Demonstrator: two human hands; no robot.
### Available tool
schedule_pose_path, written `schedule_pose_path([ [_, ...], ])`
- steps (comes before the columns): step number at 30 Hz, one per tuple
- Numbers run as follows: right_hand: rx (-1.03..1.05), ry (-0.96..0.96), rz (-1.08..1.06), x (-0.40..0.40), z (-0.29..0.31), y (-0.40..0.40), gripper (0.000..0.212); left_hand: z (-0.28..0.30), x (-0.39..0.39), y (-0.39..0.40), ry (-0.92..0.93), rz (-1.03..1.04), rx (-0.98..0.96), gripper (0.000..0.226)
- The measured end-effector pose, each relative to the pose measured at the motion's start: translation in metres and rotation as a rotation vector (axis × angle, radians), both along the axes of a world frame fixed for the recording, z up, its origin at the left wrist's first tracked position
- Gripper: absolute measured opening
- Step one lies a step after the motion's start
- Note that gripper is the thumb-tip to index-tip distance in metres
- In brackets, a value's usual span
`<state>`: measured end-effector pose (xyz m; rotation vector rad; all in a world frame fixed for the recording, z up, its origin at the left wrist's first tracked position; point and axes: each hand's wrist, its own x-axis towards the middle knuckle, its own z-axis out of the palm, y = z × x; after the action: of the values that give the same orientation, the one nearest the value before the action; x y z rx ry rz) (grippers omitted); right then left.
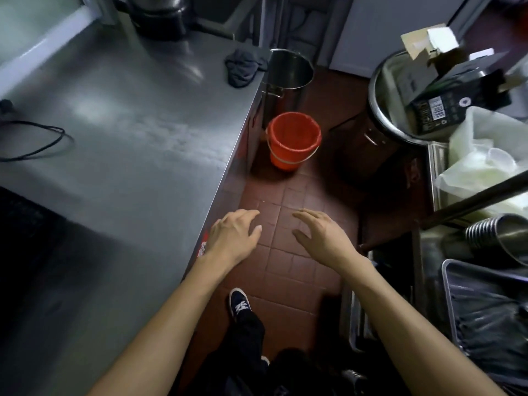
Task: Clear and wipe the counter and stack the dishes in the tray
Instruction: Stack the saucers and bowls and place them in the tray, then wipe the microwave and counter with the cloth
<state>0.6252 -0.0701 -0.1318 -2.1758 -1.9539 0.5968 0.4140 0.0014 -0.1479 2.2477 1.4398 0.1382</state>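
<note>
- Two bare hands hang over the red tiled floor (288, 270) and hold nothing: the left hand (235, 237) is just beside the front edge of the steel surface (123, 132), fingers relaxed and loosely spread; the right hand (320, 235) is out over the tiles, fingers straight and spread.
- On the surface, a dark crumpled cloth (243, 68) lies near the far right edge, a black cable (37, 138) loops at the left, and a dark pot (160, 15) stands at the back.
- An orange bucket (293, 140) stands on the floor just beside the end of the surface; nothing can be made out inside it.
- Behind it stands a tall steel pot (288, 72), open at the top; what it holds cannot be told.
- At the right, a large round steel bin (380, 110) holds black cartons (445, 95) and pieces of cardboard (423, 42).
- Next to it, a clear plastic bag (480, 167) holds clear plastic cups (498, 157).
- Lower right, a stack of steel bowls (500, 235) lies tilted on its side, just above a metal tray (448, 281) lined with dark plastic.
- One dark shoe (239, 304) with white laces stands on the tiles between the forearms.
</note>
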Motion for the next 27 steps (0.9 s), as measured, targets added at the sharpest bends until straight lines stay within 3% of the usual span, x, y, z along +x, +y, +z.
schedule_pose_path([
  [5, -0.008, -0.039, -0.054, 0.030, 0.007, 0.029, 0.046, 0.002, 0.031, 0.048, -0.018, -0.033, -0.063, 0.042],
  [16, 0.000, -0.031, -0.102, 0.102, 0.005, 0.132, 0.049, 0.007, 0.114, 0.164, 0.101, -0.191, 0.058, 0.045],
  [27, 0.014, 0.091, -0.056, 0.212, -0.018, 0.257, 0.052, 0.015, 0.204, 0.269, 0.169, -0.082, 0.010, 0.044],
])
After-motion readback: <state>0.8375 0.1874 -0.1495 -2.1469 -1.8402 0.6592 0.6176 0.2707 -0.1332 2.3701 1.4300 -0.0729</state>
